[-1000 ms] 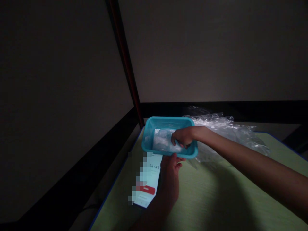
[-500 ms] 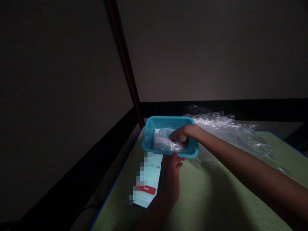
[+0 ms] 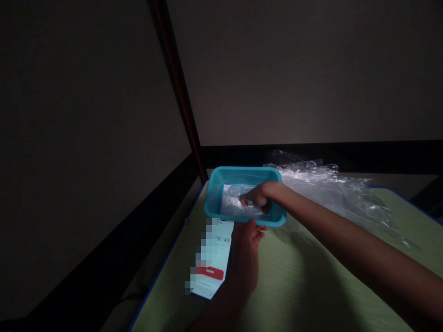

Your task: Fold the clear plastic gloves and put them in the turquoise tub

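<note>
A turquoise plastic basin [image 3: 245, 171] stands on the table, with a clear plastic bag [image 3: 232, 203] lying folded on its bottom. My right hand [image 3: 258, 197] reaches down into the basin from the right, its fingers curled against the bag. Its fingertips are partly hidden, so I cannot tell whether it grips the plastic. My left hand [image 3: 249, 235] grips the basin's near rim, thumb on the edge and fingers beneath it.
A lit phone [image 3: 216, 258] lies left of my left forearm, part of its screen blurred out. Clear plastic bags [image 3: 332, 193] are spread in a pile right of the basin. The table [image 3: 284, 286] has a blue edge and meets dark-trimmed walls.
My right hand has shifted slightly left inside the basin, over the bag. My left hand and the basin have hardly moved.
</note>
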Available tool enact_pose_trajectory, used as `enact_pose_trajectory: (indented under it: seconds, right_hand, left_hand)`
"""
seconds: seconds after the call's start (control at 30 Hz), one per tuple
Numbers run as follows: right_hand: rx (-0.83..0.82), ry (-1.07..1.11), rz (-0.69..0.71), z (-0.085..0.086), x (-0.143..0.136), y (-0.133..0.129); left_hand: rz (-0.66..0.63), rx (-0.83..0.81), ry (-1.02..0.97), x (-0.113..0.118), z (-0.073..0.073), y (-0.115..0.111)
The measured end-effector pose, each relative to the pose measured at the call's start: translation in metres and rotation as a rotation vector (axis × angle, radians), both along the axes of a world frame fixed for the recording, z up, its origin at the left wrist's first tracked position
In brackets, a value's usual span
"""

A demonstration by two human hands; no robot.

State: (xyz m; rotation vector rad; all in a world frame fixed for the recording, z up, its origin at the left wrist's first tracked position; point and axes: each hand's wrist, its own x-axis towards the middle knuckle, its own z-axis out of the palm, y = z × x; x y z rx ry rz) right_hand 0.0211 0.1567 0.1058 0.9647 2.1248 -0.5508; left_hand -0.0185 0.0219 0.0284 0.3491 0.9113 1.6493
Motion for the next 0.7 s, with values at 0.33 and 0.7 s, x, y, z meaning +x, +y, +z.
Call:
enact_pose_trajectory:
  seconds: [0.33, 0.7]
  right_hand:
    - [0.036, 0.051, 0.044, -0.0028, 0.0019, 0.0019]
    - [0.142, 0.089, 0.093, -0.0009, 0.0046, 0.003]
  left_hand:
    - [0.014, 0.002, -0.02, 0.0002, 0.0015, -0.0005]
    - [0.009, -0.008, -0.042, -0.0002, 0.0019, 0.0041]
